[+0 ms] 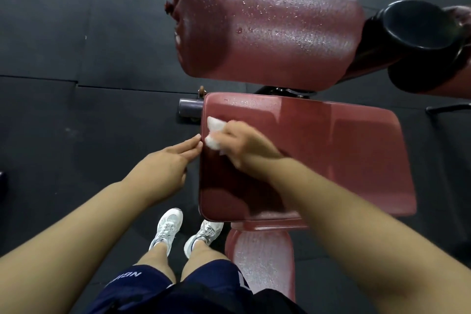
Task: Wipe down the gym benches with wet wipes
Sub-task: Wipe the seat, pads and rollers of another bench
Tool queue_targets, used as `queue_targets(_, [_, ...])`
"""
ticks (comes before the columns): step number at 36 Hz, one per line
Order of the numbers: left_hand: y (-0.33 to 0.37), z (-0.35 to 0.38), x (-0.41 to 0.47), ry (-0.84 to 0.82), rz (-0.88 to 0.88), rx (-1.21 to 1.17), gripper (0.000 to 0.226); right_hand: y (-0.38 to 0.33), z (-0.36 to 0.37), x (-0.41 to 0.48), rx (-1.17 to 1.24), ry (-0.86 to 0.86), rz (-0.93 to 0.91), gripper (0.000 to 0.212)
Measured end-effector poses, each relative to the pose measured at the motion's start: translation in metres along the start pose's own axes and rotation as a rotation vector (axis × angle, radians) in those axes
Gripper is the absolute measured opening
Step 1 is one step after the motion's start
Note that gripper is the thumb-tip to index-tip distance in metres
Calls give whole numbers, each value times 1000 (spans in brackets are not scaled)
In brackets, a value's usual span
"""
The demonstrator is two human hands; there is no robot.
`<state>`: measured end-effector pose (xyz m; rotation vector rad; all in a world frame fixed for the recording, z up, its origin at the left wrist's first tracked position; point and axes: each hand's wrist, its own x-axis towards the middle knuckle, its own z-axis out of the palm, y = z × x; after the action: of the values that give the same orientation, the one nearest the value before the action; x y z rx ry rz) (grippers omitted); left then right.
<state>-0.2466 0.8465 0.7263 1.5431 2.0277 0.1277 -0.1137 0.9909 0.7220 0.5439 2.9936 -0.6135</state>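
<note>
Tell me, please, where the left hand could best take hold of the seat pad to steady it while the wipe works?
Probably its near-left edge, coming from the left side. The seat pad lies flat, and its rounded rim overhangs there, where the left hand touches it already. The right hand with the wipe covers the top.

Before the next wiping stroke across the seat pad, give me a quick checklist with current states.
1. Wipe in grip: ok, right hand holds the white wet wipe.
2. Wipe on the surface: ok, pressed on the seat pad near its left edge.
3. Pad steadied: ok, left hand fingertips touch the pad's left edge.
4. Back pad wiped: not ok, droplets cover it.
5. Wipe still moist: cannot tell.
</note>
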Motion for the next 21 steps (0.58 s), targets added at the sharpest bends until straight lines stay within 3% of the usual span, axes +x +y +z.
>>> queue_targets(2, [-4,0,-1,-10,20,13,67,33,-14,2,66,66,206,15])
queue_targets(4, [-7,0,-2,-28,34,26,65,71,-25,0,-43,203,419,12])
queue_targets(8, [-14,0,-6,-68,34,77,59,92,-25,1,-172,260,753,28])
queue_targets(11, [-21,2,-7,-81,26,94,56,51,-8,23,-141,252,672,27])
queue_targets(15, [-32,0,-6,-116,9,121,55,-18,12,34,1,94,238,7])
queue_targets(18, [-41,-3,-7,-144,-9,150,53,-25,24,33,-20,-53,-22,19])
queue_targets(21, [-49,-5,-11,-135,-32,167,51,-4,23,38,-49,23,63,22])
